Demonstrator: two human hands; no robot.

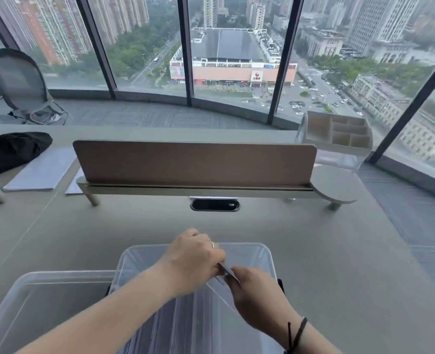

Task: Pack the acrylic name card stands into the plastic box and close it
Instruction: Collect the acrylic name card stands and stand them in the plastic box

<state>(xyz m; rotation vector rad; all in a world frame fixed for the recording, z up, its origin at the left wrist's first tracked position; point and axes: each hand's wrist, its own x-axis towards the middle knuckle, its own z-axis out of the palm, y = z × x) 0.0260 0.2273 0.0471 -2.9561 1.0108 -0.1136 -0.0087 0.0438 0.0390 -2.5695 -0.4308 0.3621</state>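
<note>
Head cam: both hands, left [194,261] and right [256,293], pinch one stand [227,273] right above the open box [267,254], its length running near-right to far-left.

A grey desk [313,251] is backed by a brown divider panel [194,162] set in a pale rail. Beyond it, floor-to-ceiling windows [236,47] framed by dark mullions are filled with hazy daylight and city towers. A mesh chair [19,85] is seen at left, a compartmented organiser [338,134] at right, and grey carpet tiles [415,221] below.

Clear glossy plastic box [259,254], matt desk [313,251]
</note>
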